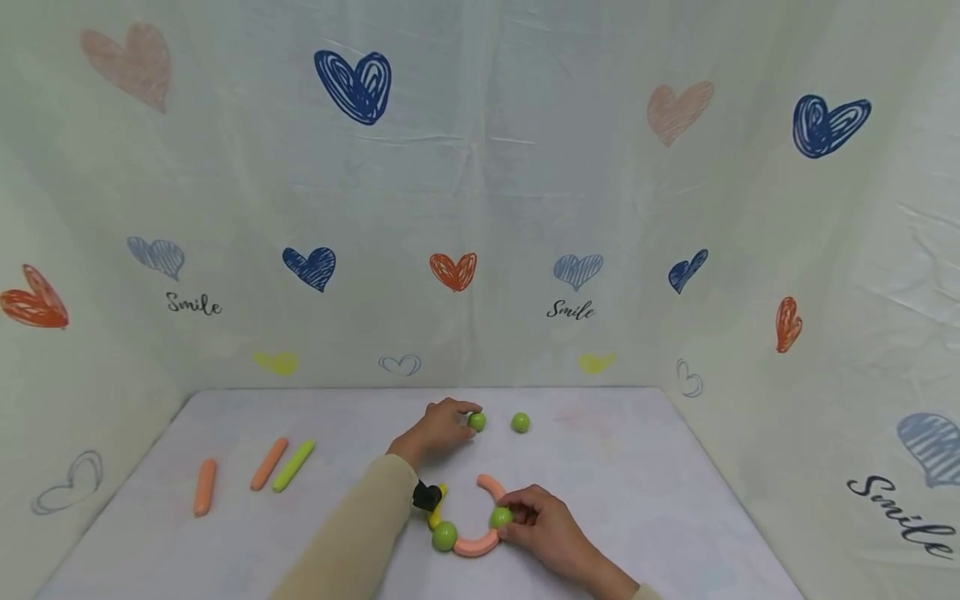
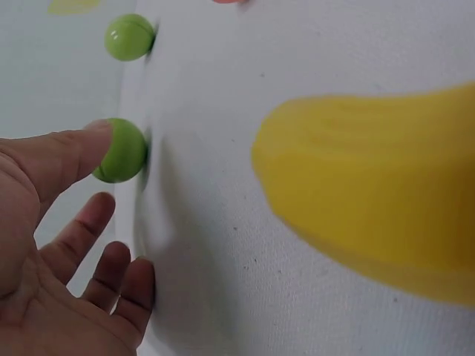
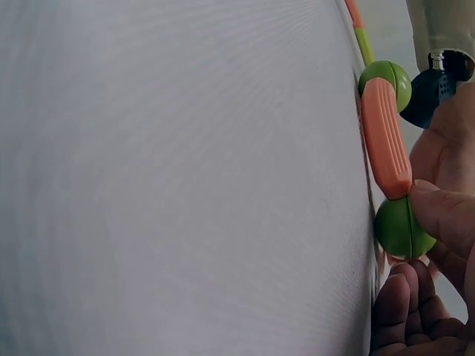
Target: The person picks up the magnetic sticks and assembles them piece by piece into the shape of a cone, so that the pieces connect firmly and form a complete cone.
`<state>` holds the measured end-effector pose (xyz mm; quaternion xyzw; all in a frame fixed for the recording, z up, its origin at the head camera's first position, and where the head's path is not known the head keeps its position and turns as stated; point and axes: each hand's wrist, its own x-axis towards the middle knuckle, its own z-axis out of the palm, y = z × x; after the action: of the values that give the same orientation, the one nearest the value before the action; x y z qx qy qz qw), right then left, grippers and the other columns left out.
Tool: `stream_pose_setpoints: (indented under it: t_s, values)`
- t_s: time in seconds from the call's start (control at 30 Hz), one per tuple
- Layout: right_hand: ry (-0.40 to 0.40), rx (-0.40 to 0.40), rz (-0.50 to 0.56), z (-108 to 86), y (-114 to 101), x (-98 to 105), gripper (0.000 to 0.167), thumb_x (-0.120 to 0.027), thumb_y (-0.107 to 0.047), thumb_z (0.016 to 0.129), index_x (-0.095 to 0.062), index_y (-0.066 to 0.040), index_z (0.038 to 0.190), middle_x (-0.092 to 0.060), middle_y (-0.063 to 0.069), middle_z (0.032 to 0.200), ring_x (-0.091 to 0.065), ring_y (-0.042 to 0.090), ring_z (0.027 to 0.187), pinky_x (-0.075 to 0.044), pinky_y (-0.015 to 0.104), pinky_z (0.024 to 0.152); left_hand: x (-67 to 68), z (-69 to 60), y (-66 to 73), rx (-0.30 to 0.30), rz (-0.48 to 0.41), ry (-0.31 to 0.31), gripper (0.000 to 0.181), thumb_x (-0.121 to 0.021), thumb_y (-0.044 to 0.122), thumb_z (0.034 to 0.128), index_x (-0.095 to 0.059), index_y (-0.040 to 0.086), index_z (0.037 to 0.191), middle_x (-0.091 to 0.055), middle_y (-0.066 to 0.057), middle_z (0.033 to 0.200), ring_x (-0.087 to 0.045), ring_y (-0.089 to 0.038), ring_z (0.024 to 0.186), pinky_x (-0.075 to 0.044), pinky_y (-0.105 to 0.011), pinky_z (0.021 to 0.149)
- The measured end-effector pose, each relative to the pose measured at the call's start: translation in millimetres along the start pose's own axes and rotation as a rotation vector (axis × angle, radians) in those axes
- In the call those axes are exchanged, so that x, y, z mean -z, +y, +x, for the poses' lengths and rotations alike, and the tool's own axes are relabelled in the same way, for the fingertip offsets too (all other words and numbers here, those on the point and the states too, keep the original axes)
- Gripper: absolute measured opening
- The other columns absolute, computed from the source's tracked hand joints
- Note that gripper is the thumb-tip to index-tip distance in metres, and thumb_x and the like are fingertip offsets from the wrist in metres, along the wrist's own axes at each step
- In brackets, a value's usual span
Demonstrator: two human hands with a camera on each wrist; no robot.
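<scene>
My left hand [image 1: 442,427] is at a green ball [image 1: 477,422] near the table's back. In the left wrist view its thumb overlaps the green ball [image 2: 123,151], while the other fingers of the hand [image 2: 67,259] stand apart from it. My right hand [image 1: 551,532] pinches another green ball [image 1: 501,517] between thumb and fingers. This ball joins two curved orange pieces [image 1: 477,547], seen also as an orange piece [image 3: 386,137] in the right wrist view. The chain continues through a green ball [image 1: 445,536] to a yellow piece [image 1: 435,518], partly hidden by the left wrist camera.
One more green ball [image 1: 521,422] lies right of the left hand's ball. On the left side of the table [image 1: 600,467] are an orange stick [image 1: 205,487], a second orange stick [image 1: 269,464] and a yellow-green stick [image 1: 294,467]. A printed curtain hangs around the table.
</scene>
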<state>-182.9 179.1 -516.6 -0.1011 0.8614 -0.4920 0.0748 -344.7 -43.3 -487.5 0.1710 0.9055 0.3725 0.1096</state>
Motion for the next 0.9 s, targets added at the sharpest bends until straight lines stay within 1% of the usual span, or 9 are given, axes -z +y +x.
stream_pose_setpoints:
  t_s: [0.07,0.17,0.27,0.33,0.4,0.5,0.63,0.77,0.9]
  values:
    - [0.000,-0.006,-0.002,-0.9,-0.1,0.1,0.032,-0.087,-0.025,0.088,-0.077,-0.015,0.117,-0.064,0.001,0.098,-0.058,0.007,0.081,-0.049,0.021,0.068,-1.5,-0.6,-0.9,-0.003,-0.023,0.003,0.036,-0.077,0.015,0.0939,-0.074,0.020,0.129,-0.064,-0.013,0.138,-0.050,-0.041,0.133,-0.040,-0.063,0.114]
    - [0.000,-0.007,-0.002,-1.9,-0.2,0.0,0.032,-0.087,-0.025,0.088,-0.077,-0.014,0.117,-0.064,0.001,0.099,-0.058,0.007,0.082,-0.049,0.021,0.068,-4.1,-2.3,-2.4,-0.023,-0.055,0.013,0.029,-0.079,0.013,0.0929,-0.073,0.019,0.120,-0.067,-0.010,0.134,-0.052,-0.039,0.132,-0.039,-0.062,0.114]
    - [0.002,0.003,0.006,-1.7,-0.7,0.0,0.032,-0.086,-0.025,0.089,-0.076,-0.014,0.117,-0.064,0.000,0.098,-0.058,0.006,0.081,-0.049,0.021,0.069,-6.9,-3.3,-3.6,-0.042,-0.071,0.033,0.024,-0.080,0.014,0.0918,-0.070,0.018,0.113,-0.070,-0.007,0.128,-0.054,-0.036,0.127,-0.043,-0.059,0.110]
    - [0.005,0.016,0.012,-1.2,-0.9,-0.1,0.032,-0.086,-0.025,0.089,-0.077,-0.013,0.117,-0.064,0.000,0.098,-0.058,0.006,0.081,-0.049,0.021,0.068,-8.4,-3.4,-3.8,-0.039,-0.072,0.048,0.024,-0.081,0.014,0.0913,-0.067,0.017,0.110,-0.070,-0.006,0.124,-0.055,-0.034,0.124,-0.045,-0.056,0.107]
    - [0.006,0.020,0.016,-0.8,-1.4,0.2,0.032,-0.086,-0.025,0.089,-0.077,-0.013,0.118,-0.064,-0.001,0.098,-0.058,0.005,0.080,-0.049,0.021,0.068,-9.8,-2.3,-4.1,-0.033,-0.059,0.059,0.025,-0.081,0.014,0.0908,-0.065,0.017,0.110,-0.070,-0.005,0.122,-0.057,-0.032,0.121,-0.047,-0.055,0.104]
    - [0.005,0.018,0.012,-1.0,-2.1,-0.6,0.032,-0.086,-0.025,0.089,-0.077,-0.014,0.117,-0.064,-0.001,0.097,-0.058,0.005,0.080,-0.049,0.021,0.068,-10.8,-2.5,-4.1,-0.028,-0.054,0.065,0.029,-0.081,0.013,0.0910,-0.065,0.015,0.115,-0.071,-0.005,0.121,-0.059,-0.031,0.121,-0.047,-0.053,0.106]
    - [0.007,0.012,-0.001,-1.1,-2.6,-0.6,0.032,-0.086,-0.025,0.089,-0.077,-0.014,0.117,-0.064,-0.001,0.098,-0.058,0.006,0.081,-0.049,0.020,0.068,-10.6,-3.8,-2.6,-0.055,-0.033,0.068,0.032,-0.080,0.011,0.0909,-0.069,0.010,0.121,-0.071,-0.007,0.120,-0.062,-0.029,0.116,-0.049,-0.052,0.105]
    - [0.013,0.014,-0.007,-1.1,-2.7,-0.4,0.031,-0.086,-0.024,0.089,-0.077,-0.014,0.117,-0.065,-0.001,0.098,-0.058,0.006,0.080,-0.049,0.021,0.068,-9.9,-6.1,-2.1,-0.060,-0.015,0.070,0.028,-0.080,0.012,0.0912,-0.073,0.013,0.119,-0.070,-0.006,0.119,-0.062,-0.025,0.110,-0.051,-0.049,0.100]
    - [0.015,0.017,0.000,-2.0,-4.5,-0.7,0.031,-0.087,-0.023,0.088,-0.077,-0.013,0.116,-0.065,0.000,0.098,-0.058,0.005,0.081,-0.049,0.020,0.069,-5.6,-10.6,-1.4,-0.044,-0.047,0.055,0.029,-0.081,0.014,0.0915,-0.073,0.015,0.119,-0.070,-0.004,0.120,-0.062,-0.024,0.112,-0.052,-0.049,0.100]
